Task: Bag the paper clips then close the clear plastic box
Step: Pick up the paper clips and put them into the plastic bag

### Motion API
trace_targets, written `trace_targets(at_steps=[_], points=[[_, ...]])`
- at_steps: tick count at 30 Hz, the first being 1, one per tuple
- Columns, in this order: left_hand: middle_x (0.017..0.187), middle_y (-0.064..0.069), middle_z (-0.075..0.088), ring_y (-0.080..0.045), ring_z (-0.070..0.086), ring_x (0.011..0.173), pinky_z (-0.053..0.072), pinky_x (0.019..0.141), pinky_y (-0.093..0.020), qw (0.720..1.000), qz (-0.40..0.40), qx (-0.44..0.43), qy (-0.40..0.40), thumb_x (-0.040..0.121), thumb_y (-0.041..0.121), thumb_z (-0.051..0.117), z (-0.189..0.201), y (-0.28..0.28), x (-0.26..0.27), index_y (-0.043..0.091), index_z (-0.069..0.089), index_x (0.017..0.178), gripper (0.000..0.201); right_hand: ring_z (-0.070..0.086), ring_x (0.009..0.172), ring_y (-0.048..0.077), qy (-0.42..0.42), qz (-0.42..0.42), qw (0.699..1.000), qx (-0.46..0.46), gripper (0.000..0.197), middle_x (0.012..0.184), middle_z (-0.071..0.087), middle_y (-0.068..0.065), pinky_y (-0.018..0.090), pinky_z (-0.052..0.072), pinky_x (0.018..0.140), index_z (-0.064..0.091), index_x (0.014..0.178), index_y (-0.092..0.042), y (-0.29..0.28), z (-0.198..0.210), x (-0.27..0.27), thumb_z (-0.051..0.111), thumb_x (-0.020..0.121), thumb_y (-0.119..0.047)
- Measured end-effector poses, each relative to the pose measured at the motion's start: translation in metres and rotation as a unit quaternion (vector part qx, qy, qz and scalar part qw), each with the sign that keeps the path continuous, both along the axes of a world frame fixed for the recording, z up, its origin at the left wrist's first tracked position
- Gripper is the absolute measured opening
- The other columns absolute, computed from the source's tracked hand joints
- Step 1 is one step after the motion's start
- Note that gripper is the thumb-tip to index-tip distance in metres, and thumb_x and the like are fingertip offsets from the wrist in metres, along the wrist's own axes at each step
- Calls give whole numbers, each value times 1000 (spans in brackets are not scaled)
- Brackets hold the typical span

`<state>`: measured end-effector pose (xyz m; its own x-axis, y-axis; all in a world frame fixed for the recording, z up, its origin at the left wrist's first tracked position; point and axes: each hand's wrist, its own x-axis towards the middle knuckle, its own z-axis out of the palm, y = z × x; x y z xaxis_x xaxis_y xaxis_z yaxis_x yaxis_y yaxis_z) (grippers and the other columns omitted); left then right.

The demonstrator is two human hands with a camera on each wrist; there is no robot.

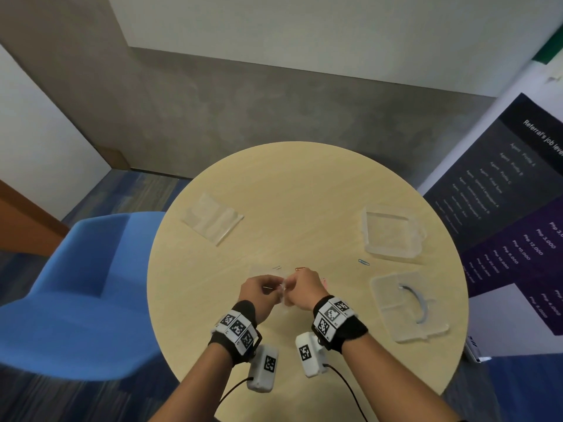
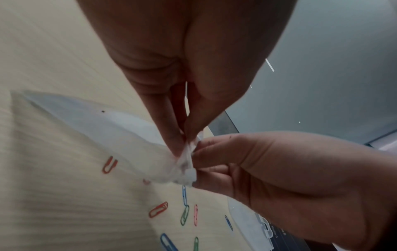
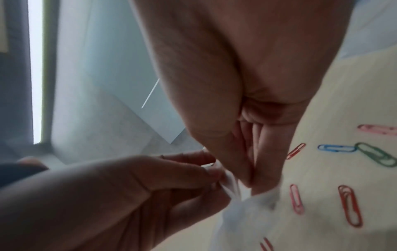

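We are looking down at a round pale wood-grain table filling the centre of the head view, with a blue upholstered chair sitting at the lower left of the frame and a dark printed banner leaning at the right edge.

On the right of the table we are seeing the clear plastic box lying open near the table's rim, with a second clear square piece resting just above it in the frame; we cannot tell whether that is its lid. At the upper left of the table a flat stack of clear plastic bags is lying well apart from the hands.

Low in the centre, the left hand and right hand are meeting, fingertips nearly touching. Both are pinching the mouth of one small clear plastic bag between thumb and curled fingers; in the left wrist view its body is trailing toward the left of the frame, above the table.

Smallest, the coloured paper clips, red, blue, green and pink, are lying loose on the wood below the hands, and a single blue clip is sitting apart toward the box.
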<state>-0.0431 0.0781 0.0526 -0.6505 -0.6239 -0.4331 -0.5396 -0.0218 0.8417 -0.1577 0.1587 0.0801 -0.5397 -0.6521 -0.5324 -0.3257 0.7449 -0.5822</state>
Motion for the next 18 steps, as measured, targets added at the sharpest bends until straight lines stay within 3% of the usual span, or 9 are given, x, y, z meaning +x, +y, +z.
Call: trace_targets(at_steps=[2,4,6,8,10,12,13,15,18], points=[[83,3,77,-14,75,78,62,81,-38,1000,8,-11,-6,83,16,66,-1,1,-1,38,71,80,23,64,73,14,-3,-7,1000,-30,17,88,76,8,13,45,53,78,90,-9,1,-2,-2,72,74,-4],[83,1,77,-16,75,77,62,82,-38,1000,23,-7,-5,84,14,65,-2,-1,-1,34,72,86,21,72,77,17,-63,-52,993,-81,23,89,76,12,29,61,70,75,99,-6,3,-3,-8,72,77,-4],[83,-4,76,-21,74,76,61,84,-39,999,41,3,0,86,8,63,-2,-2,1,27,72,89,21,74,81,23,-154,-92,975,-131,22,92,75,19,37,61,79,72,104,-1,9,-4,-24,70,82,-2],[85,-8,74,-23,72,75,61,84,-37,998,61,11,3,88,6,61,-3,-6,5,21,73,93,20,73,85,26,-176,-108,966,-157,18,95,74,20,38,59,85,73,102,-2,21,-6,-48,69,84,-1],[85,-8,74,-22,72,75,60,82,-33,997,76,10,-2,89,6,61,-5,-11,11,15,74,100,19,70,95,25,-50,-121,983,-127,21,107,73,16,33,53,93,73,103,-6,38,-14,-78,66,84,0],[83,-7,74,-23,73,77,61,83,-35,996,93,9,2,89,6,62,-7,-18,16,13,74,103,20,59,117,28,128,-109,985,-52,33,127,63,15,32,42,103,66,118,-6,53,-27,-103,61,86,-1],[83,-7,74,-25,74,78,61,84,-37,995,103,11,6,89,6,62,-7,-21,19,13,74,103,20,49,128,30,172,-97,980,-10,40,139,53,17,35,37,108,58,128,-5,58,-33,-111,58,89,-4],[86,-8,74,-27,74,81,61,85,-39,992,121,13,9,88,6,63,-6,-26,24,12,74,103,20,29,141,34,197,-76,975,69,49,154,28,21,40,28,114,38,143,-4,63,-50,-118,47,95,-11],[86,-6,74,-27,74,83,60,85,-38,991,133,14,9,88,6,64,-4,-31,29,13,74,104,20,10,145,39,189,-16,970,151,59,158,8,26,42,14,120,15,149,0,62,-72,-109,38,95,-9]])
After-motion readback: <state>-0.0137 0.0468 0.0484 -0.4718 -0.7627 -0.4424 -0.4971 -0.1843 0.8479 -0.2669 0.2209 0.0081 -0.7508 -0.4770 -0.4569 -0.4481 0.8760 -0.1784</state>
